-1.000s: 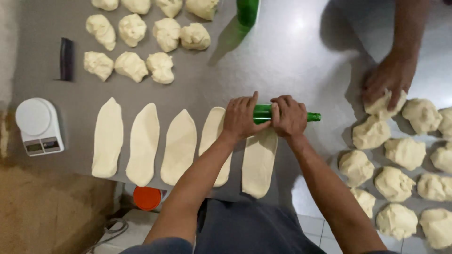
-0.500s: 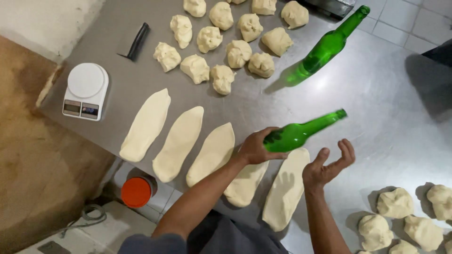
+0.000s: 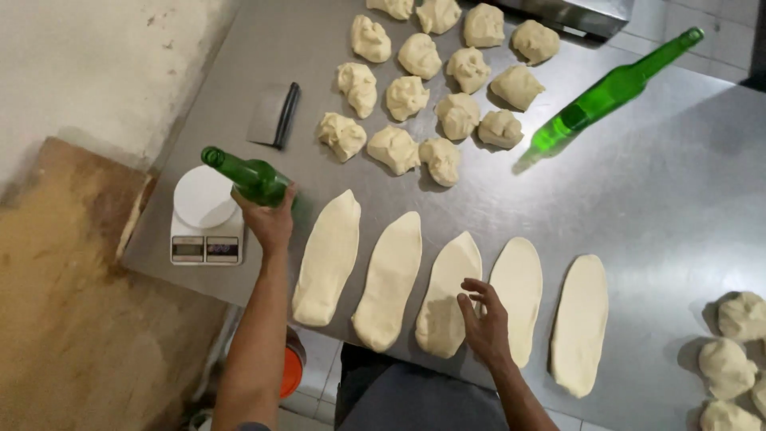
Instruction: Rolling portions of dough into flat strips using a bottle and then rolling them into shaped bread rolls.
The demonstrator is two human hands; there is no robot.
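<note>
My left hand (image 3: 270, 220) grips a green glass bottle (image 3: 246, 176) and holds it just above the steel table's left side, next to a white kitchen scale (image 3: 206, 217). My right hand (image 3: 483, 318) is open, its fingers resting on the flattened dough ovals near the front edge. Several long flat dough ovals (image 3: 390, 279) lie in a row across the front of the table (image 3: 662, 207). Behind them sit several rough dough balls (image 3: 407, 97).
A second green bottle (image 3: 608, 92) stands at the back right. A dark-handled scraper (image 3: 274, 115) lies at the back left. More dough balls (image 3: 744, 315) sit at the far right edge. An orange-lidded container (image 3: 290, 371) is below the table front; a worn brown floor lies left.
My left hand has carried the bottle from the dough on the right over to the left beside the scale. My right hand let go and dropped onto the flat dough. The view swung left.
</note>
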